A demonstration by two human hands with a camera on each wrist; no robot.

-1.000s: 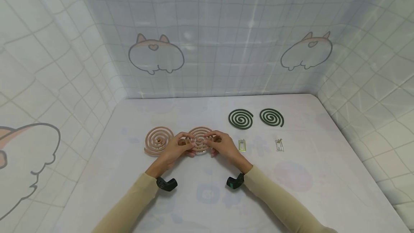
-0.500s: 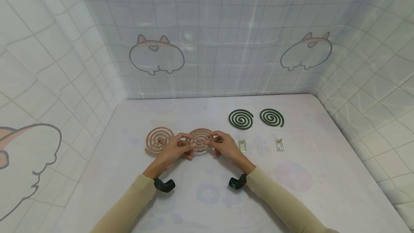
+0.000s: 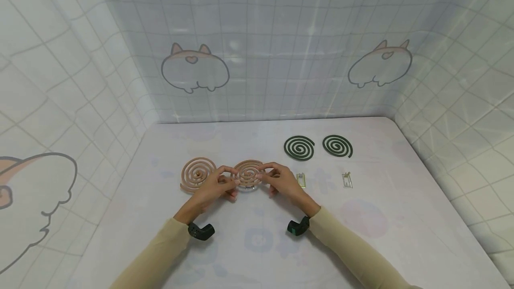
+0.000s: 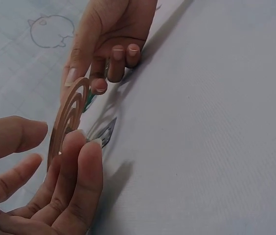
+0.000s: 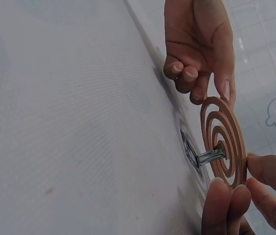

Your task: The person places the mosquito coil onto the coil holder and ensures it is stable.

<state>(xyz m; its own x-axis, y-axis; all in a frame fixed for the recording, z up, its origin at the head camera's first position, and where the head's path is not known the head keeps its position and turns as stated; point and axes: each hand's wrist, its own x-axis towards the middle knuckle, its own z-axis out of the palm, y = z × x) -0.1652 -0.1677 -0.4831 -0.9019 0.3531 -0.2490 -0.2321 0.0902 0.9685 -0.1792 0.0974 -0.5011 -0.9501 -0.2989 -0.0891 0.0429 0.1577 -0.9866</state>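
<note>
A light-brown mosquito coil (image 3: 248, 171) sits level, a little above the white table, on a silvery metal stand (image 5: 209, 156) whose post meets its centre. My left hand (image 3: 212, 188) holds the coil's left edge with the fingertips. Opposite it, my right hand (image 3: 286, 185) pinches the right edge between thumb and fingers. The left wrist view shows the coil (image 4: 69, 113) edge-on between both hands, with the stand (image 4: 109, 133) partly hidden by fingers. Close to my left hand lies a second brown coil (image 3: 198, 158), a gold-coloured tip at its middle.
Two dark green mosquito coils (image 3: 299, 148) lie flat at the back right. In front of them are a gold-coloured metal stand (image 3: 301, 186) and a silvery one (image 3: 347, 180). A grid-patterned curtain (image 3: 257, 48) surrounds the table (image 3: 257, 253).
Both hands have drawn slightly outward, the left to the left and the right to the right, so more of the middle coil shows. That coil sits slightly lower. The other coils stay put.
</note>
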